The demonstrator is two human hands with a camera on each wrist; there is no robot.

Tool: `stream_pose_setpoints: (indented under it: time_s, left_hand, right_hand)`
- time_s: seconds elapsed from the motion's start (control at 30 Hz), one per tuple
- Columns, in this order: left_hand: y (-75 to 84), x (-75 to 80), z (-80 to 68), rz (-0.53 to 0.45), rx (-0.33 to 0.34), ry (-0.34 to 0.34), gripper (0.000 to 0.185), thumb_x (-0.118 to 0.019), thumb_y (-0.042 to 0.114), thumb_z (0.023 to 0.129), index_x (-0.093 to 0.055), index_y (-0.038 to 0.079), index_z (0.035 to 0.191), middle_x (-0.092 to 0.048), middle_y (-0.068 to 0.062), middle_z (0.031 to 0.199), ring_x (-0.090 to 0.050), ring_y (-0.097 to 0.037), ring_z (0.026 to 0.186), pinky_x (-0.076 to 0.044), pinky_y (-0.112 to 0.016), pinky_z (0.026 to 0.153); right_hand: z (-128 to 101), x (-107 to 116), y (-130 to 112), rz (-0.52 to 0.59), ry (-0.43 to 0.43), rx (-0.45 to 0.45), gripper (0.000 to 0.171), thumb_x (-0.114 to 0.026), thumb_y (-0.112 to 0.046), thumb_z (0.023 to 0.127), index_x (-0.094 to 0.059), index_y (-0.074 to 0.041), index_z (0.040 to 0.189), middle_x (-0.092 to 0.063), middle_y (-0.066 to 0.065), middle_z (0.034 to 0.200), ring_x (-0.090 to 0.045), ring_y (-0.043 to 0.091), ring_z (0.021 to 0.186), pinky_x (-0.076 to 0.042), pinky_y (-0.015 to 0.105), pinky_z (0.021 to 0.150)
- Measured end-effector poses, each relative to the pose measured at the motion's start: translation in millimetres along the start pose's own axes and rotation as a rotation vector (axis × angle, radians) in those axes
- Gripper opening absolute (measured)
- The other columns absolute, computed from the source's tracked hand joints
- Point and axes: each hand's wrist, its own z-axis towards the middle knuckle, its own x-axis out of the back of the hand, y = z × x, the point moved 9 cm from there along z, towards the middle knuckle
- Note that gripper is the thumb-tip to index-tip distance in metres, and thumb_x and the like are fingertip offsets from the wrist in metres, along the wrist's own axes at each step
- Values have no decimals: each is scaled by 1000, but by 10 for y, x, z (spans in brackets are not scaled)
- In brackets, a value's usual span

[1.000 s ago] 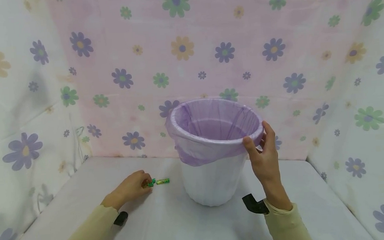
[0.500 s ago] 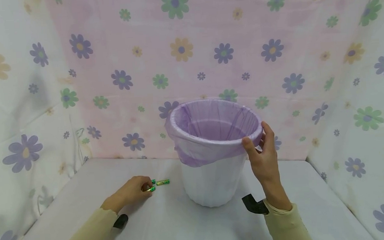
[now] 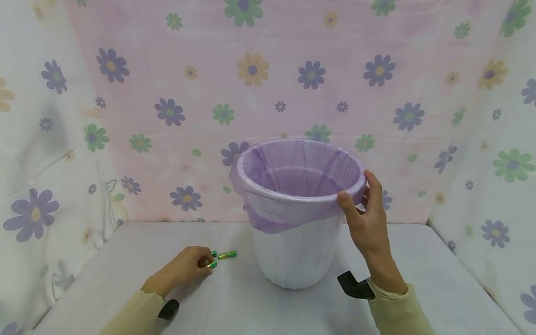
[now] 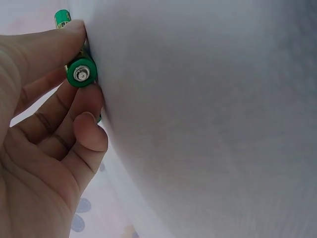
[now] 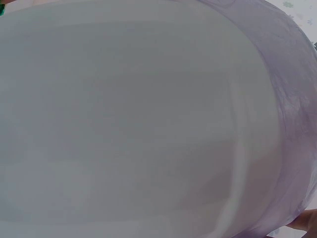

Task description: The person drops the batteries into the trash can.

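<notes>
Already, purple liner (image 3: 271,218) is draping wastebasket (image 3: 297,253); right hand (image 3: 370,225) gripping rim (image 3: 293,198); left hand (image 3: 185,265) pinching green battery (image 4: 81,73), two batteries (image 3: 227,255) lying untaken.

From my remote post, head view: I read this as a curtained booth, more a makeshift set than a kitchen or workshop. I count 3 walls of flowered sheeting: pink back sheet (image 3: 251,122), white left sheet (image 3: 38,152), white right sheet (image 3: 485,136) (creases and folds, so hung material, not solid wall). They close in a work surface (image 3: 241,320) dressed in plain pale covering. Whether a home, lab or studio lies behind them, I cannot tell.
</notes>
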Motion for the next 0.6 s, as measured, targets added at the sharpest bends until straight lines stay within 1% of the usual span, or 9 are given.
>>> stream_pose_setpoints:
  time_s: [0.1,0.37,0.6]
  left_hand:
    - [17,0,3,1,-4,-1,14,-73,8,83,-65,10,94,-51,3,75,-46,-13,70,-40,-28,62]
    - [86,5,-14,9,-49,-5,13,-72,6,83,-65,9,94,-50,3,73,-45,-13,68,-39,-27,60]
    - [198,73,-61,55,-128,13,12,-71,5,84,-66,11,93,-48,6,71,-43,-8,66,-38,-25,59]
  right_hand:
    - [5,1,-4,4,-3,3,73,-60,-37,91,-19,-26,151,-40,13,140,-45,27,122,-40,52,99]
    - [9,6,-11,9,-5,8,72,-60,-37,92,-20,-26,151,-41,14,139,-46,27,121,-40,52,98]
    - [-4,-16,-15,32,-10,3,72,-60,-36,92,-20,-25,151,-41,14,139,-46,27,120,-40,52,98]
